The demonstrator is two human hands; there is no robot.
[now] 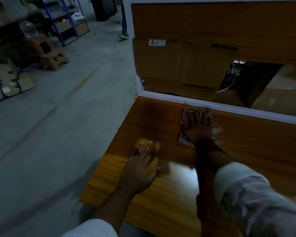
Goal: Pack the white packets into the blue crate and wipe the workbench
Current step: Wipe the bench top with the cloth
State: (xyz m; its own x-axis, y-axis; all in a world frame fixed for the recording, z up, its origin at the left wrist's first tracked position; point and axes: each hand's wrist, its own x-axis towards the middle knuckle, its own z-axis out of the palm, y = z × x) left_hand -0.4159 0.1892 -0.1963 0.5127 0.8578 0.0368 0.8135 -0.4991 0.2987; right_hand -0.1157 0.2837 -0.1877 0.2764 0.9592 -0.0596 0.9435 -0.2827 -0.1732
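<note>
My right hand [197, 127] lies flat with spread fingers on a striped cloth [184, 117], pressing it onto the wooden workbench [246, 142] near its far white edge. My left hand [140, 166] rests open on the bench near the left corner, fingers straight; a bright patch of light falls around its fingertips. No white packets and no blue crate are in view. The picture is dim and blurred.
Flattened cardboard [178, 65] leans against the white-framed back panel behind the bench, beside a dark opening with cables [234, 77]. Left of the bench lies grey floor [58, 117], with cardboard boxes [9, 82], a brown step stool [53, 57] and blue shelving [65, 19].
</note>
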